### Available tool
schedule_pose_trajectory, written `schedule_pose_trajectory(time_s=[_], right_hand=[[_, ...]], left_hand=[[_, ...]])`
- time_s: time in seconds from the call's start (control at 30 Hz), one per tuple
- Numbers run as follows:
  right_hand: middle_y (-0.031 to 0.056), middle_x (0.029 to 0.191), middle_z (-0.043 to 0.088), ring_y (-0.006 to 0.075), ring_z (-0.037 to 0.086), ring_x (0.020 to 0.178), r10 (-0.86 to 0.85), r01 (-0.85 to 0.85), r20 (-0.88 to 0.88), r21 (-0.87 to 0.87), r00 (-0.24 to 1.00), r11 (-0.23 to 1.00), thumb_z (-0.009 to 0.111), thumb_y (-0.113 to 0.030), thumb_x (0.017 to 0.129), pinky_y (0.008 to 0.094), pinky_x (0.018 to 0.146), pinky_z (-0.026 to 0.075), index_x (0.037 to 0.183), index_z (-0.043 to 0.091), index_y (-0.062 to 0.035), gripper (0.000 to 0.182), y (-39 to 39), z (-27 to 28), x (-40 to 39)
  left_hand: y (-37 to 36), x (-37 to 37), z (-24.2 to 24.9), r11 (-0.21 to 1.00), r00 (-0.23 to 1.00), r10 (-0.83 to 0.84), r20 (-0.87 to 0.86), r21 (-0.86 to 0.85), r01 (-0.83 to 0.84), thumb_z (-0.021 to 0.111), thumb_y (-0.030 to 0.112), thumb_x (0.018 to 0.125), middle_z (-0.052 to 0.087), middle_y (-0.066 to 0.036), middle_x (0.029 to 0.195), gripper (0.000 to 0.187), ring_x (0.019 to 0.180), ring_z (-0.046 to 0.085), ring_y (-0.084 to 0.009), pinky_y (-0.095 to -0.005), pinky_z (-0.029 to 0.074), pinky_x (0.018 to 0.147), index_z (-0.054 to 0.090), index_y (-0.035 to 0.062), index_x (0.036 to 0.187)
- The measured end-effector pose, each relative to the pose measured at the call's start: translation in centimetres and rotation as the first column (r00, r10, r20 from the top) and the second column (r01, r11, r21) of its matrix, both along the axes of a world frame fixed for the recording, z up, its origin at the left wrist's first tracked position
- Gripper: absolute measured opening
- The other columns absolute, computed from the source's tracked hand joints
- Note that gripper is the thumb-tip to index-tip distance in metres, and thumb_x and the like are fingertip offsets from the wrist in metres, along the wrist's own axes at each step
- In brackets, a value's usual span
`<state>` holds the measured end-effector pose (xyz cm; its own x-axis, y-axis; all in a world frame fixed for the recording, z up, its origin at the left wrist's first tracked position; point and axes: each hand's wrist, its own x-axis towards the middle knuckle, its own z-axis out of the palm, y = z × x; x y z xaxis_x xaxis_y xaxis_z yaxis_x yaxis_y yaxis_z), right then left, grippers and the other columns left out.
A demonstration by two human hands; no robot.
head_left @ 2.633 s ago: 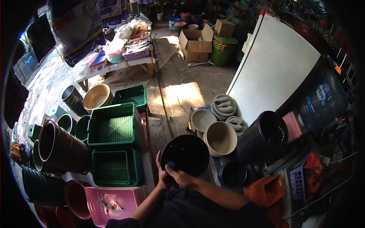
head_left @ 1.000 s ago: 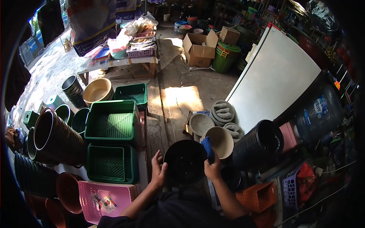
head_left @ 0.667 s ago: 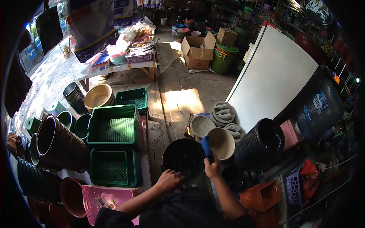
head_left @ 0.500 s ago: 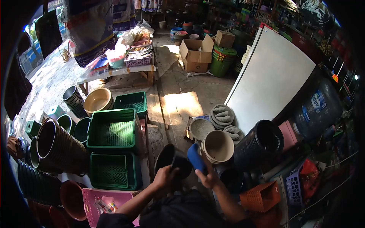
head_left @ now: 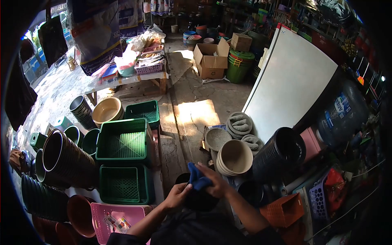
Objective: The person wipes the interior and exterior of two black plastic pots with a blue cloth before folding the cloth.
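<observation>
A black plastic pot or bucket is in front of my body, its lower part dark against my clothing. My left hand grips its rim, with the thumb on top. My right hand presses a blue cloth over the pot's upper edge, close by my left thumb. The cloth covers part of the rim, and some of my right fingers are hidden by it.
Green baskets, a pink basket and stacked dark buckets stand on the left. To the right are cream pots, a stack of black pots, orange baskets and a white panel.
The blue cloth has moved left and now folds over the pot's edge, with my right hand on it. The pot has tilted and come nearer to my body.
</observation>
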<state>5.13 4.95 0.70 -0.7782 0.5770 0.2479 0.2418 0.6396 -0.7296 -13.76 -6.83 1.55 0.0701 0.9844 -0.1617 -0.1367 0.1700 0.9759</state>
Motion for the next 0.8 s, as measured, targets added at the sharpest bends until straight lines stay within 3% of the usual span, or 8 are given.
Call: schedule_pose_trajectory(time_s=[0.07, 0.13, 0.17, 0.33, 0.5, 0.57, 0.67, 0.8], right_hand=[[0.0174, 0.143, 0.047, 0.0307, 0.050, 0.127, -0.002, -0.042, -0.124, -0.345, 0.992, 0.938, 0.059, -0.037, 0.089, 0.0405, 0.109, 0.038, 0.144, 0.041, -0.0065, 0.066, 2.4, -3.7, 1.7], [0.0155, 0.137, 0.053, 0.0266, 0.051, 0.126, -0.113, -0.124, -0.163, -0.948, 0.980, 0.295, 0.043, -0.033, 0.100, 0.0363, 0.111, 0.035, 0.138, 0.047, -0.0002, 0.050, 3.2, -6.1, 3.4], [0.0155, 0.137, 0.053, 0.0266, 0.051, 0.126, -0.117, -0.130, -0.172, -0.945, 0.978, 0.299, 0.043, -0.033, 0.100, 0.0363, 0.111, 0.035, 0.138, 0.047, -0.0002, 0.050, 3.5, -6.4, 3.3], [0.0182, 0.147, 0.037, 0.0345, 0.033, 0.135, -0.311, 0.149, -0.188, -0.583, 0.932, 0.799, 0.040, -0.040, 0.098, 0.0440, 0.114, 0.026, 0.144, 0.038, 0.0001, 0.061, -1.2, -3.8, -0.9], [0.0210, 0.156, 0.021, 0.0425, 0.016, 0.143, -0.457, 0.487, -0.329, 0.011, 0.827, 0.873, 0.037, -0.047, 0.096, 0.0516, 0.116, 0.017, 0.149, 0.028, 0.0003, 0.072, -7.6, -2.6, -2.8], [0.0216, 0.158, 0.018, 0.0441, 0.012, 0.145, -0.482, 0.556, -0.362, 0.133, 0.798, 0.820, 0.037, -0.049, 0.096, 0.0532, 0.116, 0.015, 0.150, 0.026, 0.0004, 0.074, -8.2, -1.1, -2.6], [0.0204, 0.158, 0.019, 0.0450, 0.011, 0.145, -0.359, 0.299, 0.064, 0.428, 0.931, 0.853, 0.056, -0.061, 0.079, 0.0608, 0.112, 0.014, 0.151, 0.034, -0.0239, 0.084, -8.7, -0.9, -2.3], [0.0145, 0.157, 0.024, 0.0411, 0.016, 0.145, -0.171, 0.035, 0.237, 0.491, 0.956, 0.871, 0.062, -0.057, 0.077, 0.0580, 0.113, 0.016, 0.149, 0.038, -0.0245, 0.082, -5.8, 4.4, -2.3]], left_hand=[[-0.5, -1.1, -1.6, 0.999, 0.999, 0.008, 0.034, -0.034, -0.007, 0.048, 0.038, 0.102, 0.063, 0.001, 0.084, 0.041, 0.075, 0.057, -0.0049, -0.0226, 0.047, 0.065, 0.062, -0.0012, 0.103], [-0.9, -2.2, -1.2, 0.992, 0.990, 0.075, 0.119, -0.112, -0.062, 0.049, 0.038, 0.102, 0.066, -0.004, 0.091, 0.042, 0.081, 0.063, -0.0106, -0.0269, 0.052, 0.070, 0.061, -0.0021, 0.109], [-0.7, -2.3, -0.9, 0.992, 0.991, 0.070, 0.111, -0.108, -0.058, 0.049, 0.038, 0.102, 0.066, -0.004, 0.091, 0.042, 0.081, 0.063, -0.0106, -0.0269, 0.052, 0.070, 0.061, -0.0021, 0.109], [0.5, -1.8, -1.1, 0.921, 0.639, 0.388, 0.664, -0.293, -0.256, 0.044, 0.050, 0.099, 0.060, -0.017, 0.123, 0.058, 0.112, 0.061, -0.0314, -0.0500, 0.047, 0.098, 0.050, 0.0015, 0.129], [2.3, -1.1, -0.8, 0.948, 0.383, 0.315, 0.868, -0.274, -0.159, 0.033, 0.061, 0.098, 0.052, -0.019, 0.137, 0.071, 0.126, 0.051, -0.0348, -0.0525, 0.033, 0.112, 0.045, 0.0032, 0.137], [2.9, 0.0, 0.6, 0.953, 0.398, 0.302, 0.866, -0.260, -0.159, 0.028, 0.064, 0.097, 0.052, -0.019, 0.137, 0.075, 0.127, 0.051, -0.0337, -0.0496, 0.034, 0.112, 0.044, 0.0022, 0.138], [3.2, 0.7, 1.0, 0.896, 0.546, 0.444, 0.710, -0.344, -0.281, 0.025, 0.069, 0.095, 0.052, -0.020, 0.136, 0.084, 0.128, 0.049, -0.0321, -0.0461, 0.036, 0.111, 0.043, -0.0001, 0.139], [2.4, 0.9, 1.2, 0.723, 0.717, 0.651, 0.248, -0.492, -0.486, 0.019, 0.081, 0.086, 0.059, -0.020, 0.123, 0.101, 0.110, 0.061, -0.0279, -0.0377, 0.047, 0.098, 0.047, -0.0038, 0.133]])
